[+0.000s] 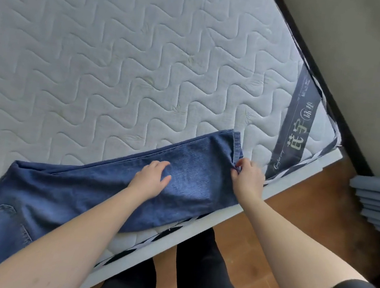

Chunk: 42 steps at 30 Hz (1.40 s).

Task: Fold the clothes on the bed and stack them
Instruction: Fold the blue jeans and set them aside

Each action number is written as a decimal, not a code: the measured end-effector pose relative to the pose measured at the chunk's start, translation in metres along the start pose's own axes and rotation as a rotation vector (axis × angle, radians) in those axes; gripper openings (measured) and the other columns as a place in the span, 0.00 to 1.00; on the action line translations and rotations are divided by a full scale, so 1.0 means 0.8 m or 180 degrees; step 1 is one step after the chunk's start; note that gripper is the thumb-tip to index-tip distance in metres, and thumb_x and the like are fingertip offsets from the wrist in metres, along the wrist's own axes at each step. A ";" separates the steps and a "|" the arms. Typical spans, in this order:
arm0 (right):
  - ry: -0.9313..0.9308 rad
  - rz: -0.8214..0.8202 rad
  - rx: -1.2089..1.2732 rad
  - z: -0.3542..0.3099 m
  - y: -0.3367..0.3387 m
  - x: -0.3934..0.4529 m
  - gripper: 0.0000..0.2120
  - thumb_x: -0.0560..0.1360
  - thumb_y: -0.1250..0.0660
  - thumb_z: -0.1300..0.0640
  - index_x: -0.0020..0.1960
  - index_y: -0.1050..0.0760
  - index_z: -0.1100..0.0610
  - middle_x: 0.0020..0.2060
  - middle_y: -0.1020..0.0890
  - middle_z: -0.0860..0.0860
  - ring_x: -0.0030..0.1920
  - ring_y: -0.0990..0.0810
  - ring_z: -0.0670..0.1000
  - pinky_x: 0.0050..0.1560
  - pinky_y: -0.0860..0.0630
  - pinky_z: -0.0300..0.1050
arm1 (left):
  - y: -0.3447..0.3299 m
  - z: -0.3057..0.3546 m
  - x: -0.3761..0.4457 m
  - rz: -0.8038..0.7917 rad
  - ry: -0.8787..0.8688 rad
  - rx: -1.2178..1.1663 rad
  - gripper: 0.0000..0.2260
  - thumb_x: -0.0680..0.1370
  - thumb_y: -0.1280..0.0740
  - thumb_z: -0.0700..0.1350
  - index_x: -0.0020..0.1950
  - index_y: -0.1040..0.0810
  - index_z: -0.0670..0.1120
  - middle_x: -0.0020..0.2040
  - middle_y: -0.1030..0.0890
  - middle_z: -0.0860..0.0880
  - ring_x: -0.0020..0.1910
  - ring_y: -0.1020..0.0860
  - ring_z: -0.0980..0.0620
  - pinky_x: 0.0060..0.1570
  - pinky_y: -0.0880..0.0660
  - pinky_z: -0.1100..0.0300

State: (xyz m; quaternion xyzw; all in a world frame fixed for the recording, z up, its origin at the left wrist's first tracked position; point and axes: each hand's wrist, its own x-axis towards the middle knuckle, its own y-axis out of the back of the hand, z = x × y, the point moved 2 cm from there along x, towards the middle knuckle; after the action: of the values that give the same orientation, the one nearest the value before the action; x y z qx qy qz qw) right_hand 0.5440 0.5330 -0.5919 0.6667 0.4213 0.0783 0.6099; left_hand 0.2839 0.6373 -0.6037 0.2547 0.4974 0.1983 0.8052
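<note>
Jeans (98, 188) lie flat along bed (123, 53) edge (legs together). Left hand (153, 177) presses flat, fingers straight; right hand (247, 176) pinches hem. Next, likely: fold hem toward waist.

Wood floor (281, 230); beige wall (371, 58); stacked grey panels (378, 208) right.

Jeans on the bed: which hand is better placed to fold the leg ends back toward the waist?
Right, probably. The right hand already pinches the hem of the jeans, so it could carry that end over. The left hand lies flat mid-leg, suited to holding the fabric down.
</note>
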 end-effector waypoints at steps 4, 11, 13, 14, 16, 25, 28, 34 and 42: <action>0.0956 -0.0094 0.0513 -0.041 0.008 -0.056 0.07 0.72 0.31 0.61 0.49 0.24 0.60 0.45 0.23 0.55 0.46 0.25 0.59 0.47 0.29 0.52 | 0.009 0.005 0.000 0.0264 -0.0160 -0.0538 0.19 0.83 0.42 0.52 0.73 0.32 0.50 0.70 0.29 0.50 0.67 0.29 0.50 0.67 0.32 0.51; 0.1842 -0.0792 0.0847 -0.123 -0.023 -0.138 0.13 0.70 0.36 0.68 0.53 0.22 0.58 0.48 0.19 0.52 0.51 0.23 0.57 0.53 0.28 0.53 | 0.046 0.027 0.002 -0.0008 -0.0016 -0.2837 0.28 0.74 0.38 0.67 0.71 0.32 0.59 0.57 0.23 0.55 0.55 0.25 0.63 0.62 0.30 0.58; 0.1850 -0.0908 0.1214 -0.134 -0.032 -0.149 0.13 0.72 0.36 0.66 0.55 0.22 0.57 0.49 0.19 0.49 0.52 0.23 0.53 0.55 0.28 0.47 | 0.057 0.015 0.001 -0.0027 -0.0121 -0.2421 0.21 0.75 0.29 0.55 0.67 0.29 0.62 0.48 0.22 0.52 0.38 0.26 0.64 0.45 0.27 0.63; 0.1841 -0.0955 0.1367 -0.136 -0.034 -0.153 0.13 0.73 0.35 0.64 0.56 0.23 0.56 0.50 0.19 0.48 0.53 0.23 0.51 0.56 0.29 0.45 | 0.061 0.007 0.001 0.0029 -0.0185 -0.2089 0.20 0.75 0.28 0.47 0.63 0.26 0.62 0.48 0.21 0.50 0.32 0.28 0.63 0.37 0.27 0.64; 0.1708 -0.0913 0.1610 -0.130 -0.035 -0.152 0.13 0.72 0.35 0.61 0.57 0.24 0.54 0.52 0.20 0.46 0.55 0.23 0.48 0.59 0.29 0.44 | 0.066 -0.007 0.000 0.0091 -0.0217 -0.1475 0.22 0.71 0.31 0.36 0.60 0.24 0.59 0.50 0.18 0.47 0.33 0.23 0.58 0.37 0.24 0.62; -0.0760 -0.0301 0.1085 -0.008 -0.018 -0.034 0.23 0.76 0.36 0.59 0.71 0.31 0.55 0.65 0.26 0.55 0.66 0.29 0.57 0.67 0.32 0.54 | 0.064 -0.009 0.025 0.0665 -0.0063 0.0603 0.08 0.76 0.36 0.49 0.44 0.19 0.47 0.55 0.24 0.48 0.56 0.26 0.44 0.54 0.30 0.53; -0.1059 -0.0696 0.0903 0.023 -0.020 -0.008 0.27 0.76 0.33 0.57 0.74 0.35 0.54 0.67 0.27 0.57 0.65 0.28 0.60 0.66 0.30 0.57 | 0.061 0.023 0.050 0.0744 -0.0380 0.0334 0.06 0.78 0.35 0.47 0.48 0.22 0.45 0.54 0.23 0.45 0.55 0.25 0.42 0.53 0.30 0.52; -0.1169 -0.1455 0.0243 0.044 -0.028 0.008 0.18 0.73 0.28 0.46 0.57 0.28 0.53 0.52 0.20 0.53 0.55 0.22 0.58 0.54 0.26 0.50 | 0.048 0.062 0.111 0.0161 -0.0155 0.0267 0.24 0.78 0.33 0.52 0.72 0.34 0.48 0.69 0.28 0.46 0.67 0.30 0.42 0.66 0.32 0.47; -0.0569 -0.0662 0.1058 0.032 -0.002 0.013 0.11 0.76 0.32 0.53 0.42 0.34 0.50 0.35 0.24 0.48 0.36 0.25 0.49 0.31 0.31 0.46 | 0.067 0.063 0.137 0.0112 -0.0187 0.0061 0.06 0.80 0.35 0.48 0.52 0.24 0.45 0.52 0.20 0.43 0.52 0.22 0.41 0.51 0.27 0.51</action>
State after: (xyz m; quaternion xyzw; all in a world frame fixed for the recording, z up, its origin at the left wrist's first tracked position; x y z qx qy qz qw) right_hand 0.5659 0.5204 -0.6041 0.7153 0.4391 -0.1151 0.5312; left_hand 0.3726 0.7314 -0.6289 0.2769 0.4708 0.2001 0.8134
